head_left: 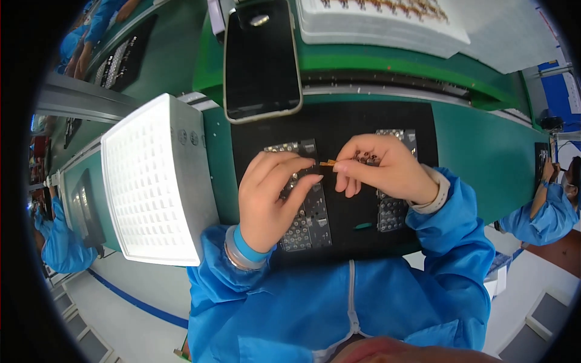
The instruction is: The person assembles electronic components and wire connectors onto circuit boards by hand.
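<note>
Between the thumb and forefinger of my right hand (387, 166) is a small, thin orange-copper strip (327, 163), pointing left. Several small dark brown and copper parts (366, 158) lie in the curl of that hand's fingers. My left hand (263, 196) hovers close to the strip's tip, thumb and forefinger slightly apart with nothing visible between them. Beneath it, partly covered, is a dark panel with rows of round silvery parts (310, 227). A similar panel (392, 213) sits under my right hand and wrist. Both panels rest on a black mat (348, 209).
A white tray with rows of small pockets (195, 181) stands at the left. Ahead, a phone (261, 72) hangs over the mat's far edge, near a green ledge (363, 62). Another white tray (387, 41) holds copper-coloured parts. A small green oval piece (363, 227) lies on the mat. Co-workers sit at both sides.
</note>
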The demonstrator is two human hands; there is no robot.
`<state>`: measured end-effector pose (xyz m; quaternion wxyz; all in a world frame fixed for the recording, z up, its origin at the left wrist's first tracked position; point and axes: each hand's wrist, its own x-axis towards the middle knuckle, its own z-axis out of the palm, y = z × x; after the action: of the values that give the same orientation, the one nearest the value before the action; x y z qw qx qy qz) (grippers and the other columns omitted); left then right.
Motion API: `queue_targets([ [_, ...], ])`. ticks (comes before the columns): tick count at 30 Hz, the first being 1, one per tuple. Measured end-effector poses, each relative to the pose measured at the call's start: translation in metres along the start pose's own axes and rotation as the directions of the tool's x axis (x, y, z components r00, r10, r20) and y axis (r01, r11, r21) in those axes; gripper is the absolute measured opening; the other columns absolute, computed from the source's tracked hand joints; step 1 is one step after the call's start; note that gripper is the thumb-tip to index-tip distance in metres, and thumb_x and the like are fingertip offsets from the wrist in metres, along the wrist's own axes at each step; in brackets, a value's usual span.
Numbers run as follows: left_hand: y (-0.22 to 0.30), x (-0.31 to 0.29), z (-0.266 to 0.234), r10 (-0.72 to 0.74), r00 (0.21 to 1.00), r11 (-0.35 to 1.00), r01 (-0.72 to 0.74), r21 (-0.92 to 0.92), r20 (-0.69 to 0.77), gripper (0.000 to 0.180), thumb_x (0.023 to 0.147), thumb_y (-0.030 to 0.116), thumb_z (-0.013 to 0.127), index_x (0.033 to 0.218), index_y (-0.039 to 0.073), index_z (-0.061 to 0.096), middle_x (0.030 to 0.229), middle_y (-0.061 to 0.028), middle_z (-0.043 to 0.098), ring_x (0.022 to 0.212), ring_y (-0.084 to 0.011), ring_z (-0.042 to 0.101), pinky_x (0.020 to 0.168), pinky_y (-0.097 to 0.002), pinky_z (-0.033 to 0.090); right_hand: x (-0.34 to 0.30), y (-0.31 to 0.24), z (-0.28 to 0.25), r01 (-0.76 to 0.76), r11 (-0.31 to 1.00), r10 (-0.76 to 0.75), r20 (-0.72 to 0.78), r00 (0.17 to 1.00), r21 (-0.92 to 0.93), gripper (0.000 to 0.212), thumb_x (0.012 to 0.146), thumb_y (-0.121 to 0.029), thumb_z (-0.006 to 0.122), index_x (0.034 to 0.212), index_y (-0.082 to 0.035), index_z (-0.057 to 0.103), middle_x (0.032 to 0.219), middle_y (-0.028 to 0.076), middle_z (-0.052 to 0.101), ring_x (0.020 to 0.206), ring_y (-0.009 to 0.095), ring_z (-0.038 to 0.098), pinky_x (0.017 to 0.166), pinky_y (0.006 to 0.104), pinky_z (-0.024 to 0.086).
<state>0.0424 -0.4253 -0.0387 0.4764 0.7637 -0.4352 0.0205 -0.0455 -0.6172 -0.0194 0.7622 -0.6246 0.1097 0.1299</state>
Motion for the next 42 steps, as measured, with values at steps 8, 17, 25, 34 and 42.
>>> queue_targets([
  [8,0.003,0.002,-0.003,0.011,0.996,0.985,0.004,-0.174,0.087,0.018,0.067,0.000,0.076,0.085,0.002,0.071,0.087,-0.0084,0.067,0.077,-0.0231,0.059,0.067,-0.0312,0.048,0.002,0.002,0.000,-0.079,0.996,0.074,0.107,0.992,0.036,0.016,0.092,-0.015,0.062,0.092,0.002,0.063,0.073,0.007,0.066,0.061,0.010,0.063,0.054,0.0200,0.050],
  [17,-0.002,-0.001,-0.006,0.230,0.933,0.946,-0.281,0.162,0.276,0.022,0.067,0.003,0.071,0.088,0.000,0.065,0.088,-0.0116,0.061,0.080,-0.0272,0.059,0.070,-0.0358,0.049,0.002,-0.003,0.004,-0.051,0.973,0.066,0.060,0.996,-0.225,0.014,0.089,-0.013,0.060,0.088,0.001,0.062,0.069,0.007,0.065,0.057,0.010,0.062,0.050,0.0213,0.047],
  [25,0.001,-0.008,-0.011,0.076,0.958,0.943,-0.160,0.294,0.277,0.018,0.066,0.000,0.070,0.083,0.000,0.062,0.085,-0.0122,0.059,0.077,-0.0277,0.058,0.066,-0.0361,0.048,0.015,-0.009,0.002,-0.209,0.921,0.235,0.042,0.971,-0.328,0.013,0.090,-0.012,0.060,0.088,0.001,0.063,0.067,0.004,0.063,0.055,0.008,0.061,0.049,0.0189,0.047],
  [34,0.004,-0.009,-0.012,-0.075,0.958,0.902,-0.053,0.429,0.277,0.027,0.071,-0.001,0.068,0.098,-0.003,0.062,0.104,-0.0163,0.061,0.096,-0.0328,0.061,0.079,-0.0377,0.052,0.034,0.004,-0.001,-0.262,0.858,0.235,-0.116,0.965,-0.442,0.018,0.090,-0.016,0.063,0.079,0.000,0.062,0.058,0.003,0.059,0.048,0.007,0.055,0.045,0.0197,0.043],
  [42,0.011,-0.020,0.001,-0.159,0.896,0.831,-0.105,0.546,0.414,0.039,0.077,0.006,0.055,0.115,-0.002,0.061,0.121,-0.0204,0.055,0.115,-0.0384,0.054,0.093,-0.0460,0.049,0.034,0.004,-0.001,-0.261,0.851,0.225,-0.131,0.965,-0.457,0.022,0.089,-0.019,0.062,0.077,0.000,0.063,0.057,0.005,0.059,0.048,0.010,0.057,0.046,0.0218,0.044],
])
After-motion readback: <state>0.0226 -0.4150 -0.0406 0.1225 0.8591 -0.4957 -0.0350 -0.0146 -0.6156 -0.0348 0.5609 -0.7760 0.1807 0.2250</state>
